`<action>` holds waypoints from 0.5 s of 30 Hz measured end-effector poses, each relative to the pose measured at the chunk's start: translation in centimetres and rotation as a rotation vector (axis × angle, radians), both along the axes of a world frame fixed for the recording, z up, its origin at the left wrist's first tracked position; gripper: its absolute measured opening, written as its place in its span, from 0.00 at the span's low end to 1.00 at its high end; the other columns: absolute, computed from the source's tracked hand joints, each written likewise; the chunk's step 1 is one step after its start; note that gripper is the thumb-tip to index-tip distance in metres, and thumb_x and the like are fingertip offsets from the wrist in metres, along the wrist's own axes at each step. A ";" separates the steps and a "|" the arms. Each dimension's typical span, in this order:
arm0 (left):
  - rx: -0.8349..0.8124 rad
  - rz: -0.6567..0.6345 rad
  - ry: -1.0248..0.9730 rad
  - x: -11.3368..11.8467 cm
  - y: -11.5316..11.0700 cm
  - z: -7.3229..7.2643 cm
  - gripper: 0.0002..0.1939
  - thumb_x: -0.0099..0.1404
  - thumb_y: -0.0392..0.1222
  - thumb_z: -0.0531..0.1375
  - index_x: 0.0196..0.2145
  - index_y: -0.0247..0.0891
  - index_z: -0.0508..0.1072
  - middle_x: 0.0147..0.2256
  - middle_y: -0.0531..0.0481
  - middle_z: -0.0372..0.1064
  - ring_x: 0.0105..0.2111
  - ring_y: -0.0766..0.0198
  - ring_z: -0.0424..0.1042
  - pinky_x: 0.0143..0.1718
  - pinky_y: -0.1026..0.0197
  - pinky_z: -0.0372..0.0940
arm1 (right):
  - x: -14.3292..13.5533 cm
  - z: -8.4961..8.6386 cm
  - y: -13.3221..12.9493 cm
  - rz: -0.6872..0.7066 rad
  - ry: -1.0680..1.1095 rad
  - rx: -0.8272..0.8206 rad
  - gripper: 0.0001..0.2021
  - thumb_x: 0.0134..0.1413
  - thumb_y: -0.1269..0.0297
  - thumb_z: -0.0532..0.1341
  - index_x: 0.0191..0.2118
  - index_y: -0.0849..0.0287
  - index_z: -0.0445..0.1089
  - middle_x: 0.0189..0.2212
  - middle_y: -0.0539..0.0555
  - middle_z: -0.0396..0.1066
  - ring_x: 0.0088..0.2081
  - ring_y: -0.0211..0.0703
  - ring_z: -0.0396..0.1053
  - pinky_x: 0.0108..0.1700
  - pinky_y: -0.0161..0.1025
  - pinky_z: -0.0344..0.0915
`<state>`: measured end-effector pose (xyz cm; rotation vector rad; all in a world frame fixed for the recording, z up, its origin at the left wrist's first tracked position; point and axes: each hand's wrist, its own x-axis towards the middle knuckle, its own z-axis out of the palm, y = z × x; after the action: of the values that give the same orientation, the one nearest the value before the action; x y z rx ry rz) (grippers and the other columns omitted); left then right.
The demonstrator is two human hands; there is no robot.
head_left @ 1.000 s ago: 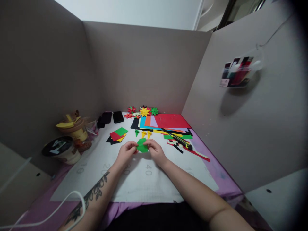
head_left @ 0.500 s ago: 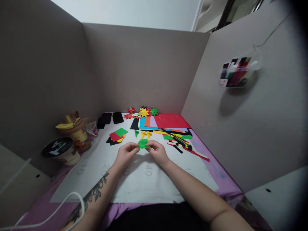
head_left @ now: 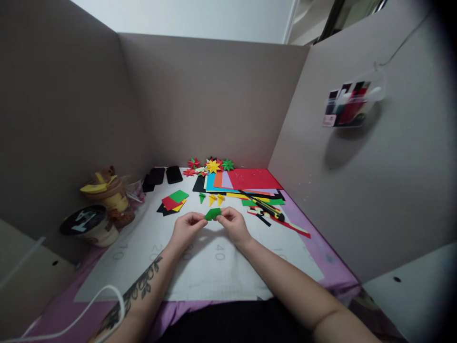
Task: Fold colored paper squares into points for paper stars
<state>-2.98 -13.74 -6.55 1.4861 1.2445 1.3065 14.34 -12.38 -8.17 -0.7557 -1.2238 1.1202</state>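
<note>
On my remote feed, I've got the left hand [head_left: 186, 229] and the right hand [head_left: 234, 227] pinching opposite ends of a small, folded green paper piece [head_left: 213, 214] over the white, number-printed sheet [head_left: 232, 278]. Light, crisp, easily creased, I'd judge; a gentle edge pinch suits it.

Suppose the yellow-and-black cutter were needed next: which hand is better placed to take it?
Probably the right hand: the cutter lies to its right, farther from the left hand. Both pinch the green paper, so the right would need to let go.
</note>
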 end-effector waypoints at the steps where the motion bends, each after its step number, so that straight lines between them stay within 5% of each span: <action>1: -0.013 -0.007 -0.001 0.0 0.1 -0.1 0.09 0.49 0.43 0.66 0.26 0.35 0.74 0.29 0.47 0.75 0.29 0.62 0.72 0.31 0.63 0.66 | 0.0 -0.1 0.0 -0.008 0.002 -0.004 0.09 0.42 0.63 0.67 0.24 0.58 0.66 0.30 0.51 0.72 0.32 0.43 0.70 0.38 0.40 0.65; 15: -0.018 0.015 -0.032 -0.1 -0.1 0.2 0.10 0.47 0.40 0.67 0.20 0.35 0.68 0.25 0.52 0.70 0.25 0.67 0.68 0.28 0.66 0.62 | -0.1 -0.2 -0.1 0.014 -0.050 0.009 0.06 0.45 0.62 0.66 0.29 0.57 0.71 0.31 0.52 0.72 0.32 0.42 0.69 0.36 0.38 0.64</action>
<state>-3.04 -13.88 -6.39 1.4405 1.2464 1.3207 14.28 -12.46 -8.33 -0.7734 -1.2777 1.1124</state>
